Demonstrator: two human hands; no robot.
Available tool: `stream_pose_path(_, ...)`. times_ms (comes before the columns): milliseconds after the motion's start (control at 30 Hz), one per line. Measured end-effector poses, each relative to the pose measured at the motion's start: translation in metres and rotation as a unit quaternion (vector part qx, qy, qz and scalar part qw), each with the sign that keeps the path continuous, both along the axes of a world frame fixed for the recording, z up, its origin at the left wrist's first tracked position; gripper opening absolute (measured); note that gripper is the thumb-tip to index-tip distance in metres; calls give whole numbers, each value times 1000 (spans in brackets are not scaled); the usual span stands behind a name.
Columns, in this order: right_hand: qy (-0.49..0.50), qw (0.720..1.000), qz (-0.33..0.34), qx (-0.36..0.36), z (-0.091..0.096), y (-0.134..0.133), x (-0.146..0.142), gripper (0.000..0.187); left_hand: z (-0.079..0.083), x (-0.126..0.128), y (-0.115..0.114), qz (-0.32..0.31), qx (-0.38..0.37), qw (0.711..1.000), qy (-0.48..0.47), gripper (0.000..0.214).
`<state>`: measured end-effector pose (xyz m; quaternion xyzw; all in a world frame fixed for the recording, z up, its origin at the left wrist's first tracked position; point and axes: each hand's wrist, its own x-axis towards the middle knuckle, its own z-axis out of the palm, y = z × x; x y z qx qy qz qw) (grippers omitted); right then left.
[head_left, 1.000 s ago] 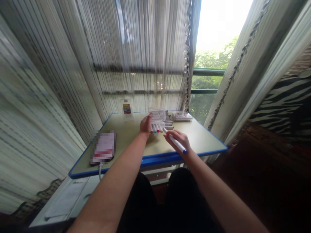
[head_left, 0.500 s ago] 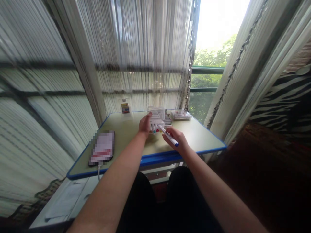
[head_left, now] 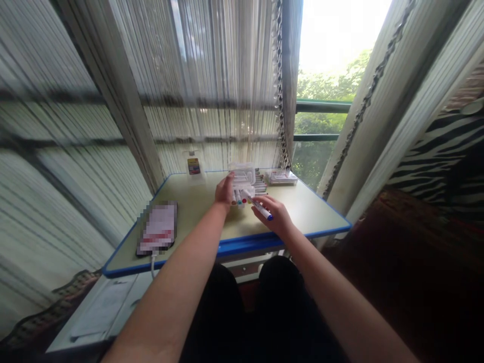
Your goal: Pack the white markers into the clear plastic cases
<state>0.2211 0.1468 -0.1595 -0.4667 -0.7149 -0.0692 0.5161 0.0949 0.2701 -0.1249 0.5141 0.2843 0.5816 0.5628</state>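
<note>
My left hand (head_left: 224, 189) grips the left side of a clear plastic marker case (head_left: 244, 174), which is tilted up with its lid open. Several markers with coloured ends, among them orange, teal and red, lie inside the case. A white marker with a blue end (head_left: 263, 209) is pinched in my right hand (head_left: 275, 214). Its far tip is at the case's front opening, over the markers there; whether it touches them I cannot tell. Behind the case, to its right, more markers (head_left: 260, 185) lie in a row on the table.
The table (head_left: 302, 212) has a blue edge. A clear box (head_left: 282, 177) lies at its back right, and a clear package with a yellow label (head_left: 193, 166) stands at the back left. A phone, blurred out (head_left: 158, 229), with a cable rests at the left.
My right hand has brought the blue-ended marker slightly farther into the case's opening. The left hand keeps its hold on the case. The whole view has shifted a little.
</note>
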Motion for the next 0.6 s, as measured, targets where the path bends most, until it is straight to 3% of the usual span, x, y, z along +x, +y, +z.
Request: stream_pose_path(600, -39, 998, -35, -34, -2, 3, 0, 34, 0, 0, -1, -17, 3, 1000, 5, 54)
